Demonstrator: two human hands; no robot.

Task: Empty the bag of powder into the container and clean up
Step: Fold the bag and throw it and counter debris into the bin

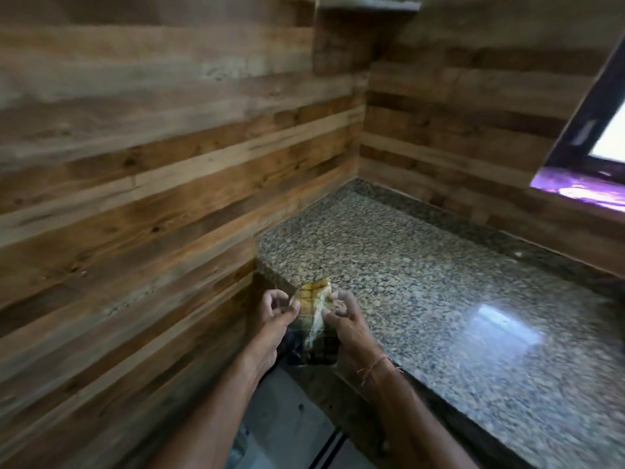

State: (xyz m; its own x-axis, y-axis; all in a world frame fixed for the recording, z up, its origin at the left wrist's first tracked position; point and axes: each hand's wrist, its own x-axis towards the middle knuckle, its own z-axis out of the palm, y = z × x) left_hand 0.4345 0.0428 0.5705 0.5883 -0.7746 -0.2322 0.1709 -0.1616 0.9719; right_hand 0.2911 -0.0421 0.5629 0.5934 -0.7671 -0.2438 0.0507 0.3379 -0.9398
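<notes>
Both hands are low centre of frame, holding a small clear plastic bag (pixel 313 299) between them. It's thin crinkled film with a yellow-orange powdery residue at the pointed top and a pale streak down the middle; the lower part looks dark and see-through. Left hand (pixel 274 311) pinches the bag's left edge between thumb and fingertips, other fingers curled. Right hand (pixel 342 318) pinches the right edge the same way. The bag sits in the air just over the near-left corner of the bench (pixel 439 282), which is polished speckled granite, grey-black-tan, with a glossy glare patch at right. A thin frayed thread bracelet (pixel 375 363) is on the right wrist. Walls (pixel 135 164) are rough horizontal wood planks in mixed brown tones. Small wooden shelf (pixel 368 4) at top centre, bright window (pixel 610 137) with a dark frame at upper right. Picture is motion-blurred.
</notes>
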